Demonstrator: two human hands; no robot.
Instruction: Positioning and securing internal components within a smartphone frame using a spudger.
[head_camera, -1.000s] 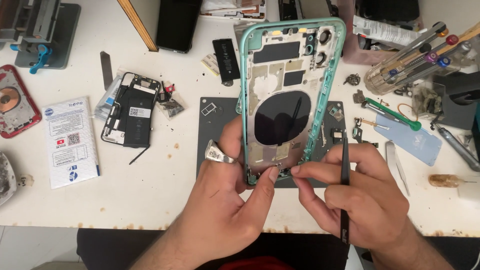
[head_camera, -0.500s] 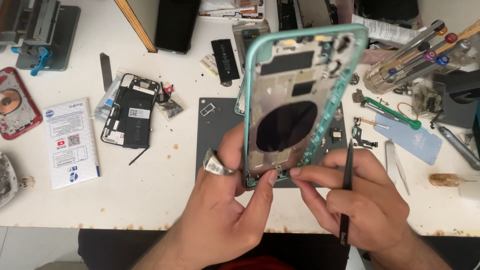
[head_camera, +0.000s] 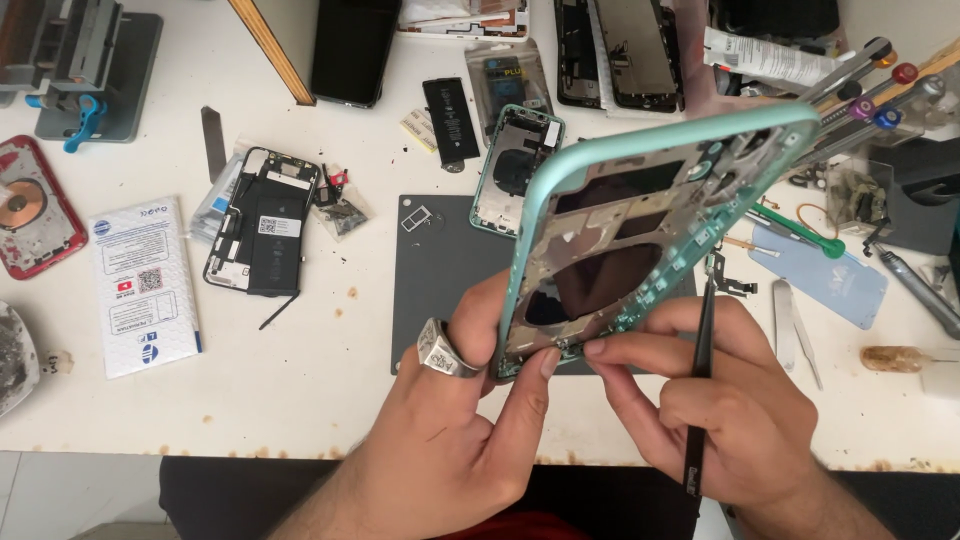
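The mint-green phone frame (head_camera: 640, 240) is held up off the surface (head_camera: 330, 340), tilted, its long axis running from the lower end at the hands up and away to the right, where the camera end points toward the tool rack. The left hand (head_camera: 450, 430), wearing a silver ring (head_camera: 440, 350), has its grip clamped on the frame's lower end, thumb pressed against the bottom edge and fingers wrapped behind. The right hand (head_camera: 730, 410) sits just beside it on the right, its forefinger and thumb closed together at the same bottom edge, touching the frame, while a thin black tool (head_camera: 700, 390) is tucked upright between the other fingers. Both hands meet at the lower end, so that end is nearest to each grip.

Beneath lies a dark grey mat (head_camera: 440, 270), with a second green phone shell (head_camera: 515, 170) at its upper edge. To the left rest an opened black phone (head_camera: 262, 222) and a white packet (head_camera: 145, 285). To the right, a green-handled tool (head_camera: 795, 228) and a pale blue card (head_camera: 825, 275) lie near the frame's raised end, with screwdrivers (head_camera: 870, 75) racked behind.
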